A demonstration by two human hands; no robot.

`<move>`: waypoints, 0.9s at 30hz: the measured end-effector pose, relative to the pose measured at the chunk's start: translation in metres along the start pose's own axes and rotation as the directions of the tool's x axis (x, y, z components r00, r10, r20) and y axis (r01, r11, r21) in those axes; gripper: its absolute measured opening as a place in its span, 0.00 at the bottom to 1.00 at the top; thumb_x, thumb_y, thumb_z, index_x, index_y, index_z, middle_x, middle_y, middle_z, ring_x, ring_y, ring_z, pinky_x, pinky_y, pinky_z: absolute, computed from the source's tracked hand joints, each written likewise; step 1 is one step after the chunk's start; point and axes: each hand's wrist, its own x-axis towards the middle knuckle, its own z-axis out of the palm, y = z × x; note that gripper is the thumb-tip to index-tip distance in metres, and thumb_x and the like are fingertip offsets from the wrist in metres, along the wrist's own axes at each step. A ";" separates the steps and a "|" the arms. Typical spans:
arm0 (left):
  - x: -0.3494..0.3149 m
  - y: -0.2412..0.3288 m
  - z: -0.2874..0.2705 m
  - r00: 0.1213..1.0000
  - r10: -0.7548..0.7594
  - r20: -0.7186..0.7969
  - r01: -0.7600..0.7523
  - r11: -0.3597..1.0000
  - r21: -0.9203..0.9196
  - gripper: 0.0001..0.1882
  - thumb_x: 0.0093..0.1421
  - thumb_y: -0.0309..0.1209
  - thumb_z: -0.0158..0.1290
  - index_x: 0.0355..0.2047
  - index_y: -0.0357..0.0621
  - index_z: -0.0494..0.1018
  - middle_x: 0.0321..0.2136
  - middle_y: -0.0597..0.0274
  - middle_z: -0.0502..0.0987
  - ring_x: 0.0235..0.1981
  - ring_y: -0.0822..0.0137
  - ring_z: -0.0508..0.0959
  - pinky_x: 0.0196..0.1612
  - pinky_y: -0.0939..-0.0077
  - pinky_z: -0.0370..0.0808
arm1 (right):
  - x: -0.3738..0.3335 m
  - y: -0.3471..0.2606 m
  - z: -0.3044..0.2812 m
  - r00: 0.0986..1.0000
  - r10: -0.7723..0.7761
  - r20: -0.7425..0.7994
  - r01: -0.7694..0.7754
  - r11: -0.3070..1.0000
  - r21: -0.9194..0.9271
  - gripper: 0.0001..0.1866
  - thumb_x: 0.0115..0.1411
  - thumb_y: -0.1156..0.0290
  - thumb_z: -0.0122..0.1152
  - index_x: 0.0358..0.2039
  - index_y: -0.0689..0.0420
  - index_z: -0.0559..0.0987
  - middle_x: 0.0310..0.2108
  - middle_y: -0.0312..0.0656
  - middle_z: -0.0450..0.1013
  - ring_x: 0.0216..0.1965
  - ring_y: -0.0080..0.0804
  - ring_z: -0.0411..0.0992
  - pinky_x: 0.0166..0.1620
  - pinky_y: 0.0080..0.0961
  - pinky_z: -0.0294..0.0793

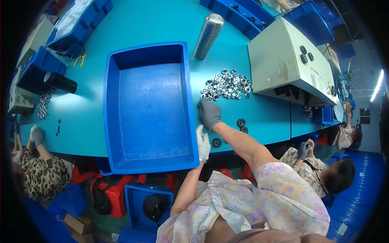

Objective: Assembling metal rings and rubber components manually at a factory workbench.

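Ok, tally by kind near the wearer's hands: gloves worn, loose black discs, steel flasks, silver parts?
Grey glove: 1
White glove: 1
Black discs: 3
Steel flask: 1
Silver parts: heaped, too many to count
Total counted: 6

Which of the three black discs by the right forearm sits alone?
The black disc left of the right forearm; the other two discs sit together on its right.
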 end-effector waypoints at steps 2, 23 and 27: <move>0.002 0.000 -0.005 1.000 -0.008 0.008 0.008 1.000 -0.008 0.22 0.59 0.21 0.53 0.54 0.37 0.66 0.40 0.50 0.73 0.37 0.57 0.74 0.45 0.62 0.71 | 0.000 -0.003 0.003 0.996 0.049 0.069 -0.048 0.999 -0.022 0.09 0.63 0.63 0.49 0.37 0.52 0.75 0.31 0.48 0.77 0.34 0.51 0.76 0.37 0.48 0.73; -0.013 -0.017 -0.023 0.919 0.392 0.034 -0.390 0.899 0.200 0.14 0.56 0.21 0.55 0.44 0.40 0.71 0.36 0.50 0.75 0.38 0.51 0.75 0.41 0.59 0.72 | 0.006 -0.015 0.002 0.973 -0.230 -0.011 0.230 0.970 0.078 0.09 0.63 0.65 0.53 0.39 0.56 0.75 0.35 0.50 0.76 0.38 0.50 0.75 0.40 0.44 0.73; -0.015 -0.013 -0.032 0.909 0.414 0.047 -0.413 0.880 0.233 0.14 0.56 0.21 0.56 0.43 0.41 0.72 0.36 0.50 0.75 0.38 0.51 0.75 0.41 0.60 0.72 | 0.007 -0.019 0.009 0.963 -0.270 -0.022 0.271 0.962 0.021 0.05 0.60 0.70 0.53 0.34 0.56 0.75 0.33 0.50 0.75 0.36 0.50 0.75 0.40 0.45 0.72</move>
